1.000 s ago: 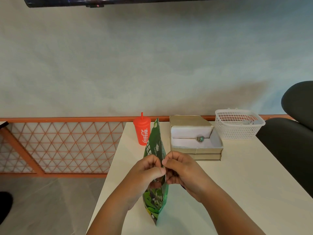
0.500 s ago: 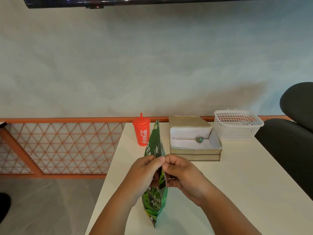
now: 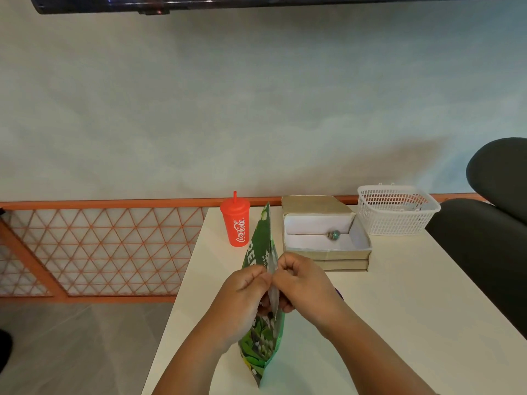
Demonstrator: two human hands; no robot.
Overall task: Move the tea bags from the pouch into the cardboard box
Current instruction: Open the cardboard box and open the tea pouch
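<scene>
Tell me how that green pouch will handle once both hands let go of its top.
The green pouch looks like thin flexible film, so it is probably floppy. It stands tall and narrow on the table, pinched between the left hand and right hand; released, it may well tip. Its glossy surface could be slippery.

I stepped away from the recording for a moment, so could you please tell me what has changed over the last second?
Very little. Both the left hand and the right hand keep pinching the top edge of the green pouch, with only a slight shifting of the fingers; nothing was let go or newly grasped. The pouch stays upright on the table. The cardboard box, red cup and white basket have not moved.
</scene>
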